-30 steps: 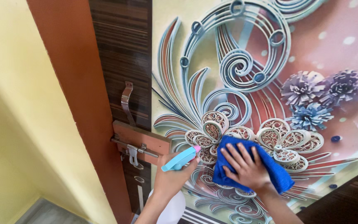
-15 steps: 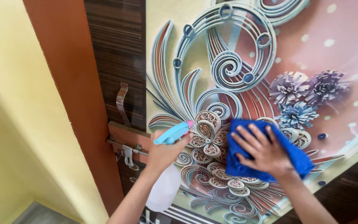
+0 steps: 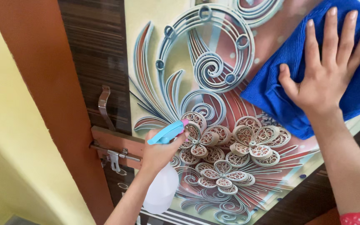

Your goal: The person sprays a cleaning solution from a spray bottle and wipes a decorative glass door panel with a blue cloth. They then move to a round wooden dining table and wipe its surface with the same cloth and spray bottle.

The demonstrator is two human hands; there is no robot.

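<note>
Right hand and blue microfiber cloth have slid up-right from the quilled flower cluster to the door's upper right; fingers spread flat, pressing cloth on the patterned door panel. Left hand, left of the flowers, fingers wrapped round the spray bottle, nozzle toward them. Latch further left.

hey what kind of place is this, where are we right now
Probably a home, at a doorway. A dark wood-grain door bears a glossy floral panel, with a metal slide bolt and handle, beside a yellow painted wall.
</note>
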